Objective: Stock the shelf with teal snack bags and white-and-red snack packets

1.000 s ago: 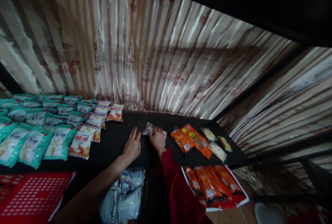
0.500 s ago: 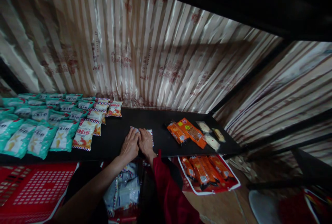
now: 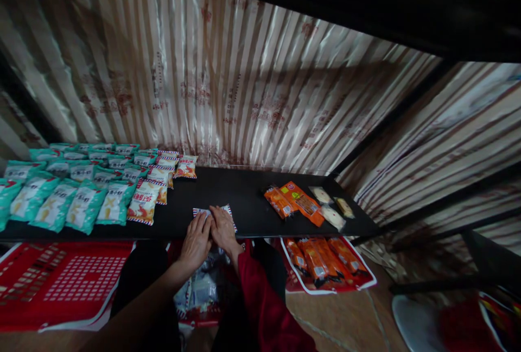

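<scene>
Under both hands, near the front of the black shelf (image 3: 252,200), lies a small snack packet (image 3: 228,212) with striped edges. My left hand (image 3: 196,240) rests flat across its near left part, fingers stretched out. Beside it, my right hand (image 3: 223,228) lies flat over the middle, fingers extended and close to the left fingertips. Both hands are open; they cover most of the packet's face. To their left stand several white and orange snack packets (image 3: 142,201) with similar striped edges, next to rows of teal snack packets (image 3: 83,206).
Orange packets (image 3: 299,200) and small clear-wrapped items (image 3: 332,216) lie on the shelf at the right. Below are a red basket (image 3: 81,281) at left, a container of silvery packets (image 3: 201,287) and a basket with orange packets (image 3: 319,259). A striped curtain (image 3: 244,80) hangs behind.
The view has shifted slightly, so the packets at left appear further right. Both hands stay flat on the packet, which appears slightly nearer the shelf's front edge.
</scene>
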The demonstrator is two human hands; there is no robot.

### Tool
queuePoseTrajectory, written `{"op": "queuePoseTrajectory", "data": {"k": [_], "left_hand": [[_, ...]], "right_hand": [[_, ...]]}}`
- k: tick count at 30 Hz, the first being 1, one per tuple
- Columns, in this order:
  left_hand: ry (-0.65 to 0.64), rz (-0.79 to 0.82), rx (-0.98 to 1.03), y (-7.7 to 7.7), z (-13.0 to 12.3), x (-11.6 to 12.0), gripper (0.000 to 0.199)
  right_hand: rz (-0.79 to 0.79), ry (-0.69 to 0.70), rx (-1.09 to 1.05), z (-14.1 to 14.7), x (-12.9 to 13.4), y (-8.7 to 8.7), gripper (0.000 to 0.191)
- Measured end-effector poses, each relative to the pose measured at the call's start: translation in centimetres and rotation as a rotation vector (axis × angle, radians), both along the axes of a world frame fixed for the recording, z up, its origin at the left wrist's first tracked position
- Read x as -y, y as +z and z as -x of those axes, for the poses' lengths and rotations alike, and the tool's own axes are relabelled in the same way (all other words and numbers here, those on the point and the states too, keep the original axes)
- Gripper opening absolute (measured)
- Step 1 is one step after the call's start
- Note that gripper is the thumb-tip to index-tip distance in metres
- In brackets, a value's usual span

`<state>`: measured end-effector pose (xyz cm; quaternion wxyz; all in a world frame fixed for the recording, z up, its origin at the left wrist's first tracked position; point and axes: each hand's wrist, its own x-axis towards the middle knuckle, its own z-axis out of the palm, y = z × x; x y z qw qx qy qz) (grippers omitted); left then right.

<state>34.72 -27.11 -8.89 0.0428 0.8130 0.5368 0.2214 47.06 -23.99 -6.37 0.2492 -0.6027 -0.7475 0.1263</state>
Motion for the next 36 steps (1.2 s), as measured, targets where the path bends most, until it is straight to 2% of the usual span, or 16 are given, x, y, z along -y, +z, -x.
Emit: {"op": "queuePoseTrajectory", "data": {"k": [7,12,16,23,27,32,36], "left_hand": [[0.007,-0.041,-0.030,-0.1,0.8,0.6,0.056],[0.036,-0.053,-0.029,-0.1,1.0,0.6,0.054],[0.042,-0.075,-0.043,-0.3,1.0,0.6,0.052],[0.050,-0.081,0.008,-1.5,0.6,0.1,0.056],[0.049,-0.046,0.013,-1.7,0.6,-0.2,0.055],[0.025,-0.021,0.017,-0.6,0.8,-0.5,0.055],[0.008,-0.018,0.050,0.0,1.0,-0.7,0.055]], "right_hand": [[0.024,0.040,-0.069,-0.2,0.3,0.5,0.044],[-0.110,0.062,-0.123,-1.0,0.7,0.1,0.043],[-0.205,0.014,-0.070,-1.6,1.8,-0.8,0.038],[-0.207,0.038,0.009,-2.6,2.7,-1.2,0.039],[-0.145,0.092,0.049,-3.3,2.8,-0.9,0.046],[-0.069,0.152,0.079,-3.6,2.9,-1.0,0.076],[-0.065,0.105,0.053,-3.4,2.7,-1.3,0.074]]}}
